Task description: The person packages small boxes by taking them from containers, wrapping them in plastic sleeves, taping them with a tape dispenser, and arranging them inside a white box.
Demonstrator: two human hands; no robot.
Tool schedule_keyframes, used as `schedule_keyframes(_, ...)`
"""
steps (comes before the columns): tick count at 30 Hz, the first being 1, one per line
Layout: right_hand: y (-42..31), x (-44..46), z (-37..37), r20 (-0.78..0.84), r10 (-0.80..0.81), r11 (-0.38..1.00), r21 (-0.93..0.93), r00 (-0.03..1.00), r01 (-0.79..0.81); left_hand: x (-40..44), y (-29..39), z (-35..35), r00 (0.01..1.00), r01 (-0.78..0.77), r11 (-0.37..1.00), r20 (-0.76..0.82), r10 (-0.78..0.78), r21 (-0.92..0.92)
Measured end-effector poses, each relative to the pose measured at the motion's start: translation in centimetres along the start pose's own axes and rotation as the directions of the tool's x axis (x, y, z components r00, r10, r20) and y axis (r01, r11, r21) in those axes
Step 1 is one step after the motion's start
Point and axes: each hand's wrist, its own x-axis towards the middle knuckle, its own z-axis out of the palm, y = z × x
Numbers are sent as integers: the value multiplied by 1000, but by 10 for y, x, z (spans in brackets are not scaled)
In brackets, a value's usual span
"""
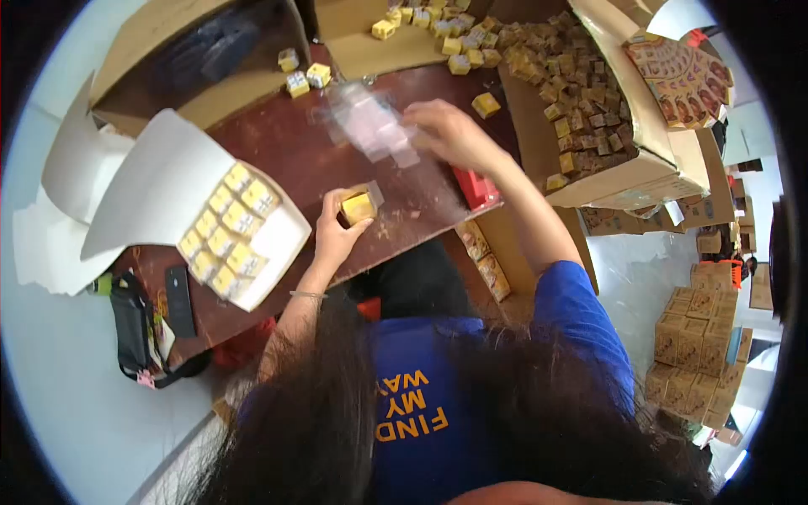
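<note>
My left hand (335, 225) is closed around a small yellow box (359, 207), just above the table's near side. A flap of clear film sticks out beyond the box on its right. My right hand (452, 135) reaches over the right edge of a loose stack of clear, pinkish plastic film sheets (366, 124). Its thumb and fingers look apart, though the fingertips are slightly blurred. To the left, a white open-lidded carton (282, 252) holds several yellow-and-white boxes (220, 244) in rows.
A large cardboard box (652, 164) on the right holds a heap of small boxes (581, 101). Loose yellow boxes (486, 105) lie on the dark red table (278, 147). A red object (476, 188) sits at its near edge. A phone (179, 301) and black bag (135, 324) lie left.
</note>
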Motion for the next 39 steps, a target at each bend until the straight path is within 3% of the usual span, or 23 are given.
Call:
schedule_keyframes(1, 31, 13, -15, 123, 142, 990, -39, 982, -138, 4, -7, 4, 997, 19, 995, -70, -12, 95)
schedule_keyframes(3, 118, 18, -20, 36, 410, 894, -213, 911, -394, 11, -17, 8, 976, 82, 959, -216, -22, 272)
schedule_keyframes(5, 187, 27, -14, -136, 666, 607, -473, 734, -639, 12, -16, 13, 975, 76, 957, -220, -13, 280)
schedule_keyframes(9, 276, 46, 6, -241, 653, 529, -534, 718, -660, 11, -14, 8, 967, 94, 935, -253, -4, 343)
schedule_keyframes(13, 335, 41, 28, -132, 281, 601, -748, 951, -281, 10, -17, 9, 966, 110, 956, -255, -39, 273)
schedule_keyframes(14, 332, 41, 28, -122, 285, 602, -749, 951, -277, 9, -18, 10, 965, 119, 956, -256, -49, 266)
schedule_keyframes(15, 321, 43, 23, -78, 389, 604, -731, 918, -318, 8, -18, 11, 966, 100, 959, -258, -29, 267)
schedule_keyframes(18, 267, 58, -3, 64, 660, 572, -689, 749, -445, 11, -17, 9, 965, 38, 963, -260, 35, 268)
schedule_keyframes(20, 223, 51, -13, 82, 652, 724, -361, 754, -587, 13, -18, 8, 972, 23, 977, -235, 28, 213)
schedule_keyframes(21, 203, 43, -10, 100, 665, 718, -362, 740, -595, 12, -18, 8, 973, 44, 978, -229, 4, 204)
schedule_keyframes(22, 182, 36, -4, 58, 649, 753, -188, 759, -630, 12, -18, 9, 972, 58, 979, -236, -11, 194)
schedule_keyframes(23, 162, 27, 4, 10, 640, 768, -7, 768, -640, 12, -19, 9, 970, 74, 980, -243, -27, 187)
schedule_keyframes(25, 121, 5, 22, 26, 537, 826, 184, 843, -532, 12, -22, 9, 966, 29, 976, -258, 29, 217)
schedule_keyframes(28, 49, -26, 52, 82, 558, 805, 188, 826, -563, 11, -19, 8, 967, 21, 977, -252, 34, 213)
schedule_keyframes(31, -1, -56, 105, 5, 604, 777, 218, 797, -591, 6, -16, 7, 972, 5, 973, -228, 50, 231)
schedule_keyframes(33, -19, -77, 141, -278, 535, 838, 58, 798, -542, -3, -15, 7, 973, -43, 967, -208, 98, 253)
schedule_keyframes(34, -24, -80, 142, -277, 539, 836, 64, 796, -544, -9, -14, 8, 974, -39, 966, -206, 94, 256)
schedule_keyframes(38, -35, -82, 138, -499, 148, 923, -241, 854, -301, -23, -11, 7, 984, -30, 970, -163, 71, 241)
schedule_keyframes(39, -30, -82, 136, -499, 149, 924, -238, 854, -300, -25, -11, 7, 984, -29, 970, -163, 71, 243)
